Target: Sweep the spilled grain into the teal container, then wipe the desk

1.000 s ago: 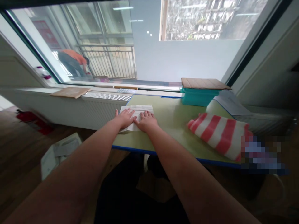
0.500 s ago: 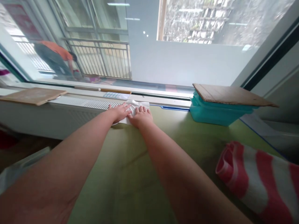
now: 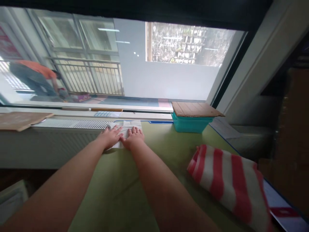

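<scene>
Both my hands lie flat, side by side, on a white folded cloth (image 3: 129, 125) at the far left corner of a green table (image 3: 125, 193). My left hand (image 3: 109, 137) has its fingers stretched out over the cloth's left part. My right hand (image 3: 134, 138) presses down beside it, fingers spread. Neither hand grips anything. Most of the cloth is hidden under my palms.
A red and white striped towel (image 3: 227, 180) lies rolled at the right. A teal box (image 3: 190, 124) with a cardboard sheet (image 3: 195, 109) on top stands at the far edge. A radiator (image 3: 72, 124) and window sill run behind the table. Outside, a person in orange (image 3: 36, 75) bends over.
My hands have stayed flat on the white cloth at the table's far corner. The view has pulled back and tilted since half a second ago, bringing the striped towel more into sight.
</scene>
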### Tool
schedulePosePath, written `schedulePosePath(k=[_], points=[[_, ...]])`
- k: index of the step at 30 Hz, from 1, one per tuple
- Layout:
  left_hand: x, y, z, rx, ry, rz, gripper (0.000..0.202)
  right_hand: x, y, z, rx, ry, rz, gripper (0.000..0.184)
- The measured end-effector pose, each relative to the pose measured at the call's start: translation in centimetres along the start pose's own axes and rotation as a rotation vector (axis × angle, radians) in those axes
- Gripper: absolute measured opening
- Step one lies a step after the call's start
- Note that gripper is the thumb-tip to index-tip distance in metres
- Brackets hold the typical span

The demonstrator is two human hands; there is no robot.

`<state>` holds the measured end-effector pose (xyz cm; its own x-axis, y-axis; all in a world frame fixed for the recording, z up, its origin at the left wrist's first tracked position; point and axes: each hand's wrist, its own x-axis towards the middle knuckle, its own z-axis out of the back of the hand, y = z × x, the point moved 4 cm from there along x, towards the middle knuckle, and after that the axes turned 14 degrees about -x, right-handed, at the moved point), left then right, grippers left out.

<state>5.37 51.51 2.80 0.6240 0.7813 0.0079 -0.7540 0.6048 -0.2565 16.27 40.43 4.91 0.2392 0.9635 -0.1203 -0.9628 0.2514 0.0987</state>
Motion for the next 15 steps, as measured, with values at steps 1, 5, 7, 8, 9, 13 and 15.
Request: schedulePosePath(k=[1, 5, 7, 8, 9, 13, 15], points=[[-1.7, -0.5, 0.0, 0.004, 0.021, 0.03, 0.068, -1.2, 0.1, -0.1, -0.003, -0.007, 0.007, 0.087], [-9.4, -2.9, 0.4, 0.025, 0.074, 0.104, 0.067, -7.1, 0.9, -0.6, -0.01, -0.03, 0.057, 0.087], [-13.2, -4.1, 0.5, 0.039, 0.078, 0.122, 0.066, -10.3, 1.5, -1.0, 0.001, -0.044, 0.091, 0.086], [-15.1, -4.6, 0.4, 0.044, 0.075, 0.128, 0.066, -12.0, 1.7, -1.2, 0.006, -0.056, 0.106, 0.085], [-16.9, -5.1, 0.4, 0.048, 0.072, 0.133, 0.065, -13.8, 2.0, -1.4, 0.007, -0.068, 0.121, 0.086], [-24.2, -7.5, -0.2, 0.03, 0.06, 0.158, 0.067, -21.4, 2.7, -2.3, -0.021, -0.059, 0.155, 0.088], [-27.4, -9.0, -0.3, 0.015, 0.066, 0.163, 0.068, -25.1, 2.5, -2.6, -0.06, -0.056, 0.153, 0.088]])
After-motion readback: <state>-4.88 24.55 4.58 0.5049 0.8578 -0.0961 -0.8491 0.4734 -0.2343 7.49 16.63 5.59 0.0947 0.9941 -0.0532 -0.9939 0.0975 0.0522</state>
